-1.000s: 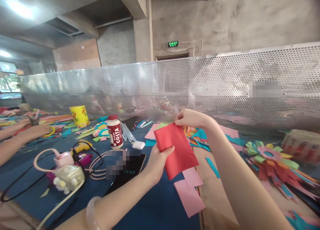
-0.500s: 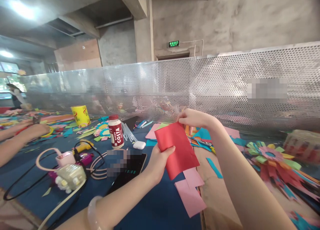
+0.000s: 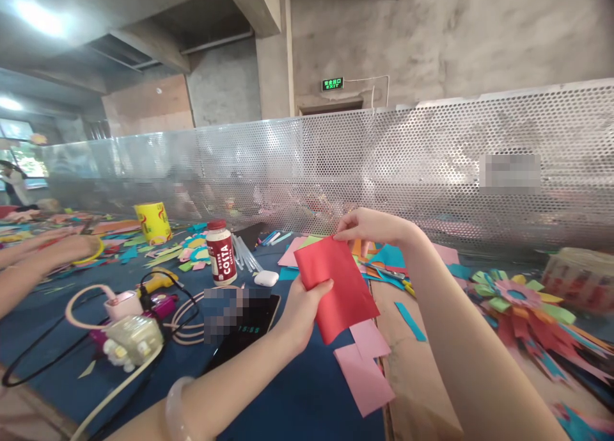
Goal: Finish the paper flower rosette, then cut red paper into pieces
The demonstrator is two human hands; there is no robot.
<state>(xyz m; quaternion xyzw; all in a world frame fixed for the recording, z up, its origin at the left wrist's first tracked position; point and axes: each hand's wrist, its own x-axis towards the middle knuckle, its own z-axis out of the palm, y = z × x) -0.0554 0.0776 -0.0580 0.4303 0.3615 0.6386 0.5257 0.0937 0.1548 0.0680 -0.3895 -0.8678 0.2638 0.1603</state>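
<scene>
A sheet of red paper (image 3: pixel 343 294) is held up above the table, slightly curved along its left side. My left hand (image 3: pixel 309 306) grips its left edge, thumb on the front face and fingers hidden behind. At the top edge, my right hand (image 3: pixel 367 230) pinches the paper between thumb and forefinger. Below the sheet lie pink paper pieces (image 3: pixel 364 380). Beyond my right hand are scissors (image 3: pixel 388 271), partly among coloured paper scraps. A blue paper strip (image 3: pixel 410 321) rests on the brown board to the right.
Left of my arm are a phone (image 3: pixel 249 326), a tangle of cables with a power strip, a yellow glue gun (image 3: pixel 160 280) and a Costa bottle (image 3: pixel 221 252). A paper flower (image 3: pixel 520 294) lies right. Another person's hands (image 3: pixel 62 246) are far left. A perforated metal panel (image 3: pixel 230 166) stands behind.
My hands and the red paper have barely moved, with my right fingers shifted slightly left along the top edge. The other person's hands at far left have moved a little.
</scene>
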